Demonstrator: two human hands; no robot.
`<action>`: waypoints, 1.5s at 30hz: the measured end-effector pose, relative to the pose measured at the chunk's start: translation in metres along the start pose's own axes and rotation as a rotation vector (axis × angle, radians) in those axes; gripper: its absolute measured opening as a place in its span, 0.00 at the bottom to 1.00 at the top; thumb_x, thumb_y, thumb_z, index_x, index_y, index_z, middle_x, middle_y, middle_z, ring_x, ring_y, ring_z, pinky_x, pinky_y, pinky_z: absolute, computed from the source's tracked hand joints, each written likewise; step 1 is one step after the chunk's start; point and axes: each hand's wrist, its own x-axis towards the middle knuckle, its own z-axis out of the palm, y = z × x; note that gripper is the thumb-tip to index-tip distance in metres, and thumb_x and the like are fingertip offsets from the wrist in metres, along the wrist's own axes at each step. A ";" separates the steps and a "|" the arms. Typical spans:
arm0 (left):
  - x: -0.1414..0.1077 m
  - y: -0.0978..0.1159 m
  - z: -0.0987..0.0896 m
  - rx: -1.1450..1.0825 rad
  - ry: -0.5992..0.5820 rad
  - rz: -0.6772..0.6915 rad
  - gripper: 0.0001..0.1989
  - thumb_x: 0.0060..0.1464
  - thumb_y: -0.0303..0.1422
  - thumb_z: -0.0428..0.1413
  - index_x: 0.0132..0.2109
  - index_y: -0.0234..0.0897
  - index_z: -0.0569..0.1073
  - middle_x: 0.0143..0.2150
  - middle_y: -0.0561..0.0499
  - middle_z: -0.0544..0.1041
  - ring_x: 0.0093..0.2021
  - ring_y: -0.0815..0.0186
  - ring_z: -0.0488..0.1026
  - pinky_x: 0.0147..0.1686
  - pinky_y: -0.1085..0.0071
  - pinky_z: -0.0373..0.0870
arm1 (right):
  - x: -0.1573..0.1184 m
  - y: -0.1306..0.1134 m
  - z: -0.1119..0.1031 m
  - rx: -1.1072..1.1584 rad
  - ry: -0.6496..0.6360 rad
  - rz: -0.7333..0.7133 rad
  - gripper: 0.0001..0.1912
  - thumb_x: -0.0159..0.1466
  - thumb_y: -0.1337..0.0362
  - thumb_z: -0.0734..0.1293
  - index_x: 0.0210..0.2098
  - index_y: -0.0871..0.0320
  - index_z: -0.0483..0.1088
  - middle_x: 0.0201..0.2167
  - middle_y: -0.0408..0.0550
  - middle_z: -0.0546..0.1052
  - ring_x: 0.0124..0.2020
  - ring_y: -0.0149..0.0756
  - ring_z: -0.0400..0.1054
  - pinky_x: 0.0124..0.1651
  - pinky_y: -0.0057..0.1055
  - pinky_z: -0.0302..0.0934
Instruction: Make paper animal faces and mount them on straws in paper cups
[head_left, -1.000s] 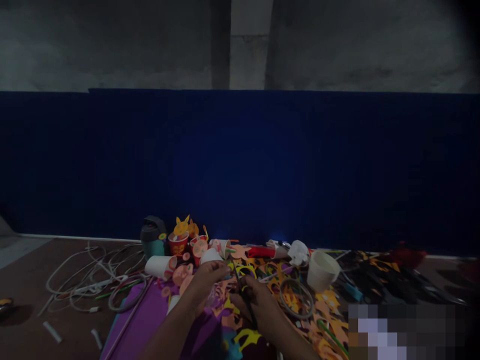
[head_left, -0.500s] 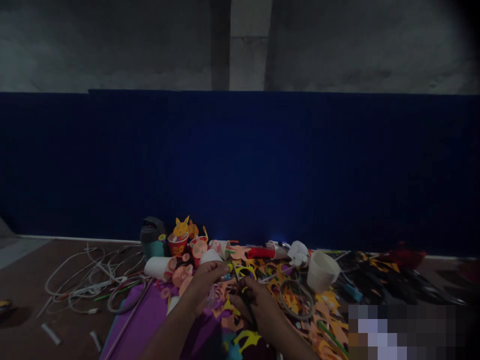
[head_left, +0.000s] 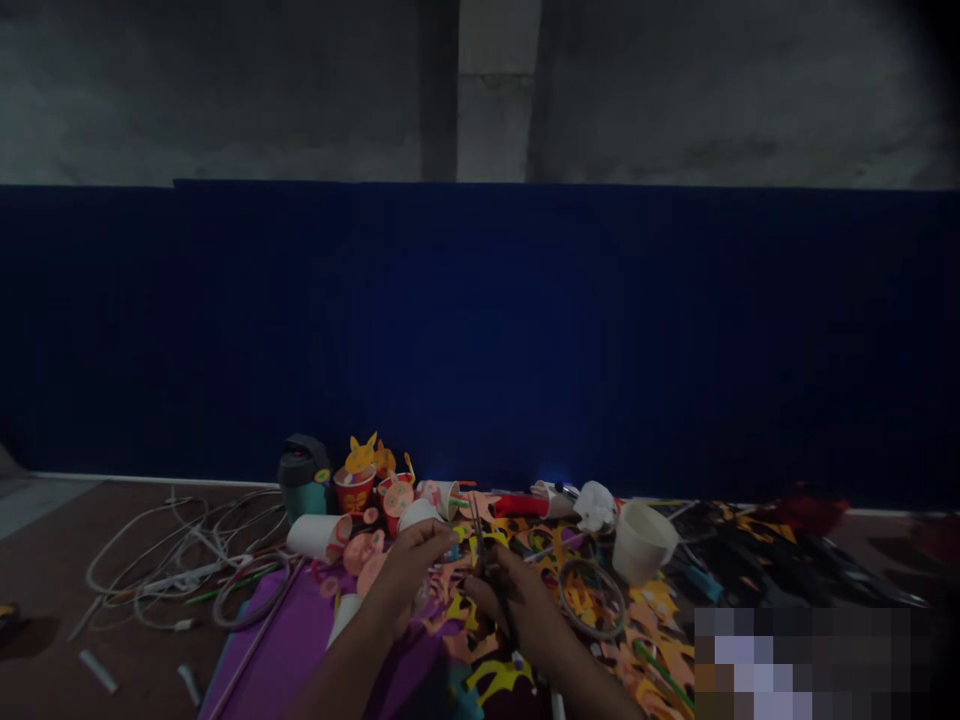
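My right hand [head_left: 517, 600] is closed around a pair of scissors [head_left: 477, 522], whose blades point up and away from me. To their left, the fingertips of my left hand [head_left: 409, 570] pinch a small piece of paper [head_left: 453, 548], mostly hidden by the fingers. Beneath both hands lie yellow, orange and pink paper scraps [head_left: 499, 680]. A purple sheet [head_left: 277, 640] extends under my left forearm. Just beyond the left hand are a white paper cup [head_left: 420, 513] and pink paper cutouts [head_left: 365, 548].
Red cups [head_left: 355, 492] with orange animal-face cutouts stand near a teal bottle [head_left: 304, 490]. A white cup [head_left: 319, 537] lies on its side. Tangled white cables [head_left: 172, 560] spread leftward. Right of my hands are a tape ring [head_left: 592, 598] and a white tub [head_left: 645, 542]. A blue panel [head_left: 480, 340] rises behind.
The scissors have swung away from the left fingertips and now point more upright, blades raised. My right hand has turned slightly. The left hand stays almost in place.
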 end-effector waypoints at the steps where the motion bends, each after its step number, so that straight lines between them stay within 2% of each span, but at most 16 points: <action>1: -0.002 0.000 0.002 -0.006 0.007 0.007 0.10 0.41 0.35 0.62 0.23 0.35 0.70 0.21 0.57 0.66 0.24 0.72 0.60 0.26 0.76 0.54 | 0.000 0.000 0.000 0.002 -0.016 -0.015 0.19 0.53 0.50 0.69 0.30 0.56 0.59 0.19 0.34 0.63 0.17 0.24 0.57 0.20 0.22 0.55; 7: -0.015 -0.003 0.020 -0.191 0.010 0.019 0.10 0.43 0.35 0.62 0.24 0.35 0.70 0.23 0.56 0.69 0.27 0.70 0.64 0.29 0.77 0.59 | -0.004 0.000 0.002 0.006 -0.052 -0.054 0.19 0.52 0.53 0.71 0.31 0.58 0.60 0.21 0.35 0.62 0.20 0.24 0.55 0.22 0.22 0.54; 12: -0.023 -0.007 0.030 -0.261 0.093 0.004 0.10 0.42 0.36 0.62 0.25 0.35 0.71 0.24 0.55 0.71 0.28 0.68 0.67 0.30 0.75 0.62 | -0.004 0.003 0.004 0.063 -0.050 -0.099 0.18 0.55 0.52 0.69 0.34 0.58 0.61 0.25 0.38 0.63 0.24 0.26 0.56 0.25 0.23 0.55; 18: -0.025 -0.009 0.033 -0.270 0.121 0.011 0.10 0.41 0.36 0.63 0.26 0.35 0.73 0.24 0.54 0.72 0.28 0.68 0.68 0.30 0.75 0.63 | -0.003 0.005 0.005 0.040 -0.035 -0.076 0.17 0.56 0.53 0.68 0.35 0.57 0.61 0.25 0.37 0.63 0.22 0.25 0.56 0.24 0.23 0.54; 29: -0.024 -0.015 0.032 -0.287 0.121 0.028 0.09 0.43 0.35 0.62 0.26 0.34 0.73 0.24 0.54 0.71 0.28 0.69 0.67 0.29 0.75 0.62 | -0.005 0.000 0.006 -0.081 0.007 -0.145 0.17 0.56 0.51 0.67 0.35 0.58 0.63 0.28 0.42 0.66 0.28 0.29 0.58 0.29 0.24 0.57; 36: -0.023 -0.015 0.032 -0.267 0.133 0.019 0.08 0.42 0.35 0.62 0.27 0.34 0.74 0.25 0.53 0.73 0.29 0.68 0.68 0.30 0.75 0.63 | -0.007 -0.007 0.007 -0.100 0.031 -0.115 0.16 0.56 0.52 0.67 0.29 0.57 0.60 0.21 0.37 0.62 0.21 0.26 0.54 0.23 0.23 0.52; 41: -0.023 -0.010 0.031 -0.294 0.078 0.001 0.09 0.43 0.35 0.62 0.26 0.34 0.74 0.23 0.54 0.72 0.27 0.69 0.68 0.28 0.75 0.62 | -0.008 -0.010 0.006 -0.057 -0.007 -0.041 0.18 0.54 0.51 0.68 0.29 0.56 0.58 0.19 0.34 0.61 0.17 0.24 0.54 0.19 0.22 0.53; 45: -0.022 -0.007 0.030 -0.291 0.059 0.003 0.09 0.43 0.35 0.62 0.25 0.34 0.73 0.24 0.54 0.72 0.27 0.68 0.68 0.29 0.75 0.62 | -0.006 -0.011 0.006 -0.056 -0.010 -0.036 0.19 0.54 0.51 0.69 0.28 0.56 0.58 0.18 0.33 0.60 0.15 0.23 0.54 0.18 0.22 0.53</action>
